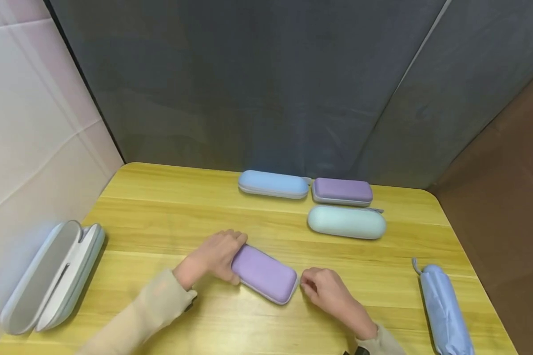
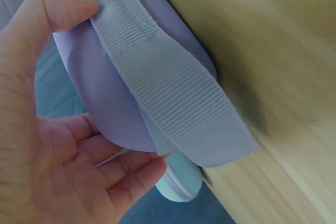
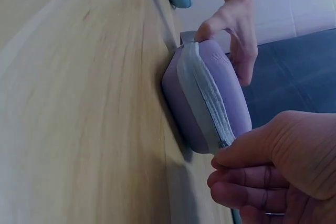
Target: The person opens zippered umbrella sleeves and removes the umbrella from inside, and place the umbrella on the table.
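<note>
A light purple zip case [image 1: 264, 273] lies flat on the wooden table between both hands. My left hand [image 1: 219, 254] grips its far left end, with the thumb near a ribbed grey fabric tab [image 2: 168, 87] and the fingers on the opposite side. At the other end, my right hand [image 1: 326, 291] pinches between thumb and forefinger at the corner of the grey zipper [image 3: 212, 98]; the pull itself is mostly hidden by the fingertips. The case looks closed along the zipper edge that shows.
Towards the back stand a blue case [image 1: 273, 184], a darker purple case [image 1: 342, 191] and a mint case [image 1: 346, 222]. An opened, grey-lined case [image 1: 53, 281] sits at the left edge. A folded blue umbrella [image 1: 446, 310] lies on the right.
</note>
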Demonstrator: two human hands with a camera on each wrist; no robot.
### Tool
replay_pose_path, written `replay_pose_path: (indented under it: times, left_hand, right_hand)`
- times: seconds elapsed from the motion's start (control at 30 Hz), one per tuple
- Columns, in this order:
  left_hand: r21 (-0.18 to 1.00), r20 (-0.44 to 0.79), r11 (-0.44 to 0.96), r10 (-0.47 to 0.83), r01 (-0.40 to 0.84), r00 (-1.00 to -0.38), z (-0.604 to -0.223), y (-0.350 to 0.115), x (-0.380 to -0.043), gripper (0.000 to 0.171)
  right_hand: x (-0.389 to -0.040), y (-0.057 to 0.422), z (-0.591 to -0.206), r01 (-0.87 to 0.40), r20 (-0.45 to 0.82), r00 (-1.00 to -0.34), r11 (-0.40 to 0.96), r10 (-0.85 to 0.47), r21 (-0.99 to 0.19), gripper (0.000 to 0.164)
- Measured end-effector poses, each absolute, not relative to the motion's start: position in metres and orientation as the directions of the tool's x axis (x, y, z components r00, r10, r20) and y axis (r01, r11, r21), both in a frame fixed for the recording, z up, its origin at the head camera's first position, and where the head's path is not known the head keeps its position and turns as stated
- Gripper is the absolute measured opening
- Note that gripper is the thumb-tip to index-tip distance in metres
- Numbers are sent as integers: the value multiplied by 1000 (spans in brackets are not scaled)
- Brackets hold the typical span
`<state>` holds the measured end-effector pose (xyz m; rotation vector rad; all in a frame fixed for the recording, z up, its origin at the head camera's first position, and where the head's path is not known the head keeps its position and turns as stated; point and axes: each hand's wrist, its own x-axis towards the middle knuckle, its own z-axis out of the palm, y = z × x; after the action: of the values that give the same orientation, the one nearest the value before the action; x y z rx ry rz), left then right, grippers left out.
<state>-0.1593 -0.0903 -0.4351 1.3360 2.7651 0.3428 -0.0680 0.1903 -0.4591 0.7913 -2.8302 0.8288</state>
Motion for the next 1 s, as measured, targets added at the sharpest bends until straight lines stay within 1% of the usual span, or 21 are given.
replay_pose_path:
  times: [0.1, 0.2, 0.3, 0.47, 0.6, 0.83, 1.0]
  left_hand:
    - [210, 58, 587, 791, 782, -609, -436, -89, -161, 64]
    - [219, 52, 584, 793, 781, -607, -436, -89, -161, 64]
    - [226, 38, 598, 783, 769, -621, -435, -90, -160, 63]
    - [219, 59, 624, 759, 750, -649, -436, -90, -156, 62]
    - [208, 100, 647, 732, 733, -674, -438, -92, -149, 62]
    - [229, 177, 678, 677, 698, -715, -446, -94, -136, 57]
    - [246, 198, 686, 656, 685, -728, -447, -96, -132, 54]
  right_hand:
    - [-67, 192, -460, -519, 227, -851, 691, -474, -503, 17]
    - [-65, 192, -463, -529, 234, -842, 660, -486, -533, 20]
    - [-60, 189, -466, -523, 221, -840, 633, -495, -571, 19]
    - [-51, 183, -466, -457, 163, -870, 635, -466, -623, 15]
    - [-46, 177, -465, -423, 180, -897, 665, -403, -616, 18]
    - [-45, 169, -465, -405, 207, -912, 702, -354, -586, 19]
    - [-41, 148, -464, -409, 269, -911, 765, -312, -498, 21]
